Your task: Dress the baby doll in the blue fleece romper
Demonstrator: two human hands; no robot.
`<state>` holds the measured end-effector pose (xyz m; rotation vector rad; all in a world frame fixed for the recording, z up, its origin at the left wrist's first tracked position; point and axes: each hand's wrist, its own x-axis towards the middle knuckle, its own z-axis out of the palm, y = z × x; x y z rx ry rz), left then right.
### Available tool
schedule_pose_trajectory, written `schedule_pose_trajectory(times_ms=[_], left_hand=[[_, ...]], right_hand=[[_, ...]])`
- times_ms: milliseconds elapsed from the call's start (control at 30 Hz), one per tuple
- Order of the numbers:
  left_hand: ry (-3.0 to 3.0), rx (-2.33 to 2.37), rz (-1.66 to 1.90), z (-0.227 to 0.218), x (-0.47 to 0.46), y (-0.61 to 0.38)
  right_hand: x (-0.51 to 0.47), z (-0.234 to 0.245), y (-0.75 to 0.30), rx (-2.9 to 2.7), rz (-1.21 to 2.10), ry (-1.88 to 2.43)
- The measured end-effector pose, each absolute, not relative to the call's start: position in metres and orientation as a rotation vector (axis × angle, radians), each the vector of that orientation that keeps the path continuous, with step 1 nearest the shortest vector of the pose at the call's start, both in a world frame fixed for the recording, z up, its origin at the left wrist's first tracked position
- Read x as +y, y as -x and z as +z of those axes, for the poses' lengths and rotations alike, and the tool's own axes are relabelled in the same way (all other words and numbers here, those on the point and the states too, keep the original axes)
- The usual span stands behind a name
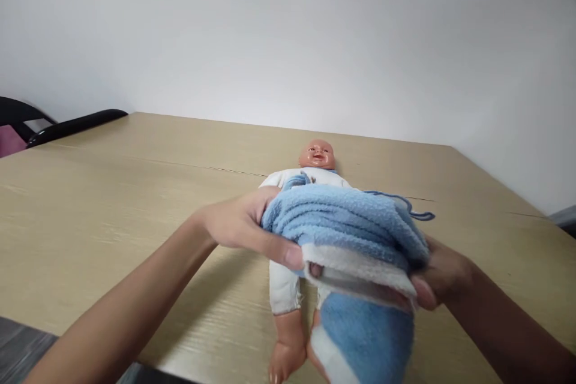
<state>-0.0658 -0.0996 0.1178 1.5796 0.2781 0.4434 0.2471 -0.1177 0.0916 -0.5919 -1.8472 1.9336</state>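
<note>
A baby doll point(284, 291) with a white cloth body lies face up on the table, its head away from me and its bare feet towards me. Above its middle I hold a fluffy light-blue garment point(342, 213) with a white hem, gathered in folds. My left hand point(256, 225) grips it at the left, thumb on the white hem and fingers hidden inside or behind. On the right my right hand point(438, 279) pinches the other end of the hem. A blue cord trails off the garment's right side. Blue-and-white cloth hangs below, over one doll leg.
The pale wooden table point(112, 192) runs back to a white partition wall point(270, 54). A black chair point(76, 126) stands at the far left edge, with something pink point(11, 141) beside it.
</note>
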Motion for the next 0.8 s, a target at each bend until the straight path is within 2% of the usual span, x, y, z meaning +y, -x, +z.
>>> schedule_pose_trajectory(times_ms=[100, 200, 300, 400, 500, 800], left_hand=[[-1.419, 0.406, 0.578, 0.099, -0.146, 0.065], [-1.259, 0.422, 0.704, 0.080, -0.192, 0.058], [-1.180, 0.503, 0.830, 0.064, -0.225, 0.047], [-1.121, 0.830, 0.888, 0.051, -0.242, 0.038], [-1.084, 1.096, 0.860, 0.042, -0.249, 0.033], [-1.393, 1.273, 0.835, 0.039, -0.230, 0.034]], right_hand=[[-0.148, 0.084, -0.254, -1.571, 2.068, 0.652], [-0.179, 0.087, -0.246, -1.561, 2.097, 0.731], [-0.204, 0.098, -0.223, -1.666, 1.854, 1.012], [-0.217, 0.101, -0.201, -1.727, 1.569, 1.209], [-0.217, 0.092, -0.192, -1.820, 1.325, 1.229], [-0.194, 0.056, -0.187, -2.013, 0.929, 1.354]])
